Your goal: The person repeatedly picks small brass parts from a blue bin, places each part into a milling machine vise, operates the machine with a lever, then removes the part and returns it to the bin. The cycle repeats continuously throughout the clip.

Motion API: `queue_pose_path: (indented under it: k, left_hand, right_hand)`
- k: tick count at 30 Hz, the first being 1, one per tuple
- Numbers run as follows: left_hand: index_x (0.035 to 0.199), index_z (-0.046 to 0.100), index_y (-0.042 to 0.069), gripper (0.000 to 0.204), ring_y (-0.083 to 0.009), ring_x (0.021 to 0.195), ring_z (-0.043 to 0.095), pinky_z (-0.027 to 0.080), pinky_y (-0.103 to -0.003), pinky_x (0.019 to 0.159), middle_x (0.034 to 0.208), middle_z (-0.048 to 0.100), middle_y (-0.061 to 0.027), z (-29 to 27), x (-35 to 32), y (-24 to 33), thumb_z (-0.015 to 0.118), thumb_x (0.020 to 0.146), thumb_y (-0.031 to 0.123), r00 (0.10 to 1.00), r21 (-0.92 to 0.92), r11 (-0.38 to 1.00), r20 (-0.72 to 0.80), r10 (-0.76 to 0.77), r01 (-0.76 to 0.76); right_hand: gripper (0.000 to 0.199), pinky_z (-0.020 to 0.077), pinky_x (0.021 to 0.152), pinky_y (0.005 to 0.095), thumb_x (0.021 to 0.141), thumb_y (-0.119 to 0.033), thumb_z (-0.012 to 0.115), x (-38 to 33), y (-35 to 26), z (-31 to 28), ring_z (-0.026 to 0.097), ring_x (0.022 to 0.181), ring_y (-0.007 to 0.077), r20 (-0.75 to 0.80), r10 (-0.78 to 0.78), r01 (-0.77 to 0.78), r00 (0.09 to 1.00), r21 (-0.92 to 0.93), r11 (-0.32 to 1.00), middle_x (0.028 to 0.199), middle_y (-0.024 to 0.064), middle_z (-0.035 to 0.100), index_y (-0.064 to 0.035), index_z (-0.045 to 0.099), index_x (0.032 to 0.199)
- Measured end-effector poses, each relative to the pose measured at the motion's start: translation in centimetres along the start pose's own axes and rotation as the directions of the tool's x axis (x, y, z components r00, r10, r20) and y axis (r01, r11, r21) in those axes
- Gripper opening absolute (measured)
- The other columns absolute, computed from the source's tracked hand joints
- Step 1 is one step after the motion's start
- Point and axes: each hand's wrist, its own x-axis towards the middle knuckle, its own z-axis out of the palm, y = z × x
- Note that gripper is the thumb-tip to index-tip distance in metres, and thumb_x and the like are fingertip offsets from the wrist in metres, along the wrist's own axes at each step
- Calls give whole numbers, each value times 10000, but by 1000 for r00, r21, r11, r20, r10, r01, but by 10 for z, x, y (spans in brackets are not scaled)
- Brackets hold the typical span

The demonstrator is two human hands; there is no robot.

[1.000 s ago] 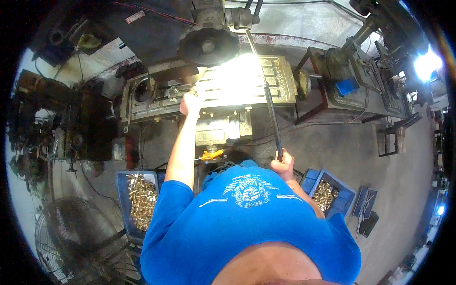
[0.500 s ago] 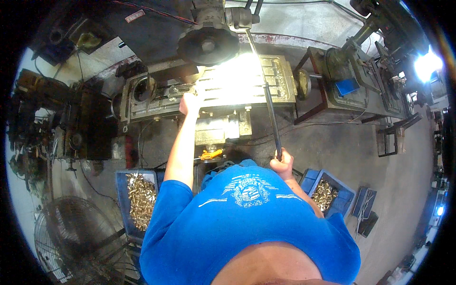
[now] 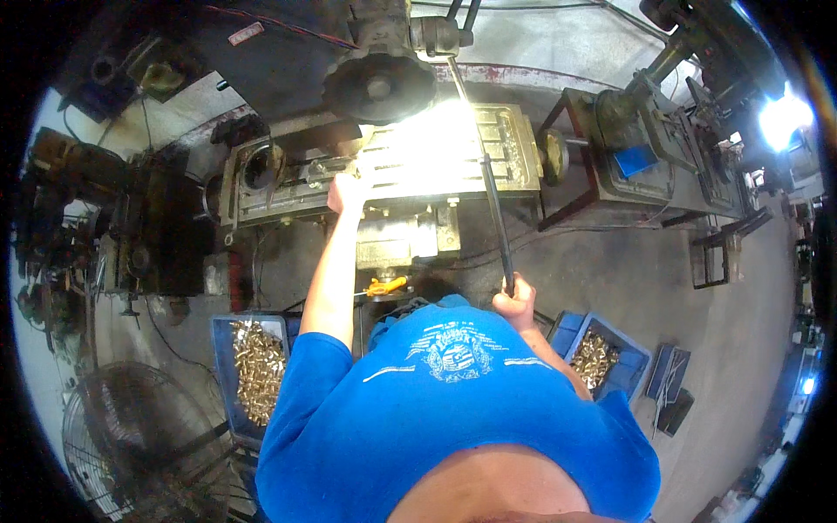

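My right hand [image 3: 516,303] is closed round the lower end of a long lever [image 3: 495,209] with a black grip, which slants up to the drill head of the machine. My left arm reaches forward, and my left hand [image 3: 347,193] is closed at the near edge of the slotted machine table [image 3: 514,144], beside a small metal fixture [image 3: 321,171]. Whatever its fingers hold is hidden, and glare from the lamp washes out the surface around it. Above the table hangs a dark round machine head [image 3: 379,85].
Blue bins of brass-coloured parts stand at my left [image 3: 222,366] and right [image 3: 632,362]. A yellow-handled tool [image 3: 386,286] sits below the table. A caged fan [image 3: 131,436] is at lower left, a metal bench [image 3: 602,166] with a blue object [image 3: 636,160] at far right.
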Motion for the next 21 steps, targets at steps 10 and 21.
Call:
queue_pose_path:
  k: [10, 21]
  left_hand:
    - [728, 676, 3, 700, -338, 785, 652, 512, -426, 675, 793, 660, -194, 6, 3, -4, 522, 690, 685, 999, -29, 999, -33, 32, -33]
    - [747, 677, 15, 682, -314, 791, 652, 504, -410, 678, 804, 663, -183, -3, -2, 1, 587, 642, 682, 1000, -12, 1000, 11, 2, -2]
  right_hand:
    - [168, 336, 456, 267, 673, -191, 520, 1, 7, 3, 381, 540, 77, -3, 0, 0, 1000, 56, 998, 564, -11, 396, -41, 444, 663]
    - [165, 337, 458, 279, 655, -184, 529, 1, 9, 4, 383, 534, 89, -8, 30, -29, 1000, 62, 998, 556, 0, 396, -39, 451, 668]
